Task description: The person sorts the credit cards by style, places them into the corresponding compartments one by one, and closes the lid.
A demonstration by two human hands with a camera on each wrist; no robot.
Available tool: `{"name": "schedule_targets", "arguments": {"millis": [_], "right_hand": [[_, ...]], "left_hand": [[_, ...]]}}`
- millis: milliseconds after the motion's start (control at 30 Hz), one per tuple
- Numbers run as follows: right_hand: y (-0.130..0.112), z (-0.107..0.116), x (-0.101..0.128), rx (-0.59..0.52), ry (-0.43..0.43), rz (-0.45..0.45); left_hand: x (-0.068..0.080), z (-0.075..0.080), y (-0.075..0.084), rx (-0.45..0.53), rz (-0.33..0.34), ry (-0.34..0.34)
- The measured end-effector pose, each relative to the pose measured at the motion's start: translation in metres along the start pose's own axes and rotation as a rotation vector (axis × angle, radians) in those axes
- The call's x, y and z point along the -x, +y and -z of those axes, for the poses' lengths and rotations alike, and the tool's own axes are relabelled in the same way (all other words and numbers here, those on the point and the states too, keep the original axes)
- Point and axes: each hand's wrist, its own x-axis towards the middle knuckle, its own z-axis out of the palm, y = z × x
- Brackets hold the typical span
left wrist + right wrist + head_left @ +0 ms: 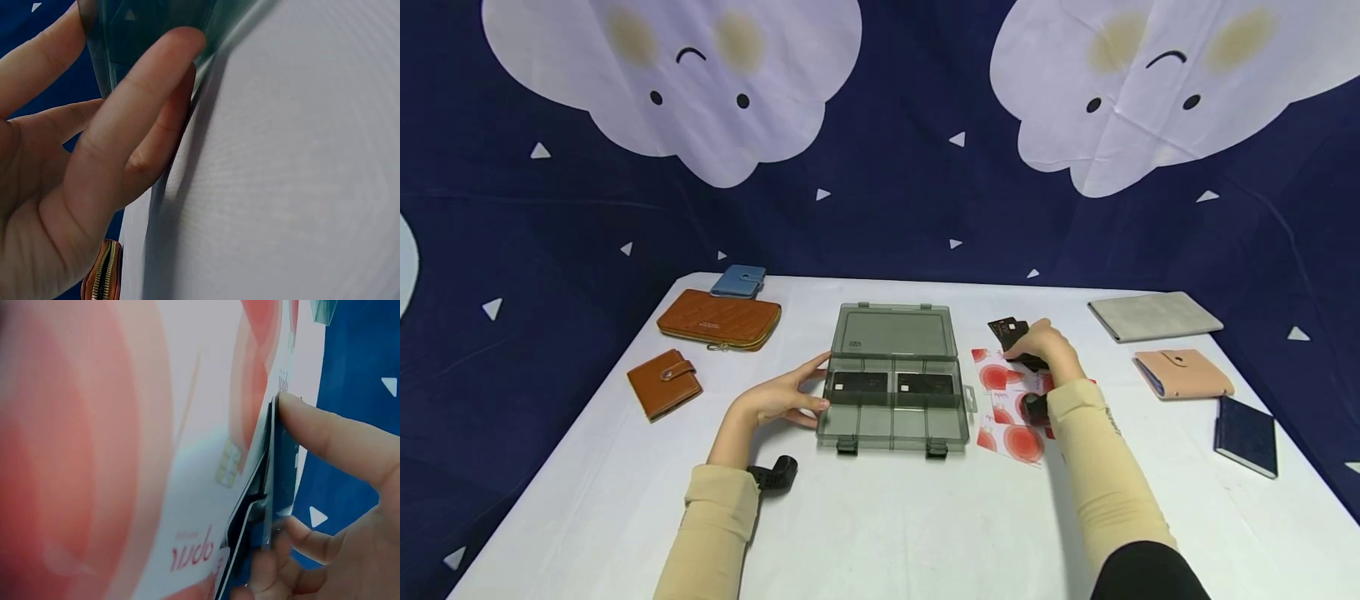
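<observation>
An open smoky clear plastic box [892, 383] sits mid-table with two dark cards [860, 382] in its compartments. My left hand [790, 393] rests against the box's left side, straight fingers touching its wall [156, 37]. To the right of the box lie white cards with red circles [1009, 408]. Over them my right hand [1043, 343] pinches a small stack of dark cards [1009, 331]; the right wrist view shows the thumb and fingers on the card edges [269, 487] above a red-circle card [125, 456].
A tan zip wallet [718, 319], a blue card holder [739, 281] and a brown snap wallet [663, 382] lie at the left. A grey pouch [1153, 315], a pink wallet [1182, 373] and a navy booklet [1246, 435] lie at the right. A dark cloud-print backdrop hangs behind the white table [887, 517].
</observation>
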Motion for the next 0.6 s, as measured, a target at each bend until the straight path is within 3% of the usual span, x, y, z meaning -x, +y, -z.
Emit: {"name": "schedule_targets", "arguments": {"millis": [200, 400, 600], "right_hand": [[0.0021, -0.0011, -0.0008, 0.002, 0.050, 0.049], [0.0040, -0.0027, 0.0000, -0.100, 0.158, 0.142], [0.0027, -0.0033, -0.0012, -0.230, 0.187, 0.233]], "left_hand": [[0.0004, 0.0003, 0.0012, -0.008, -0.004, -0.005], [0.0004, 0.0005, 0.0013, -0.015, 0.001, 0.002], [0.0014, -0.0003, 0.0011, -0.018, 0.002, 0.008]]}}
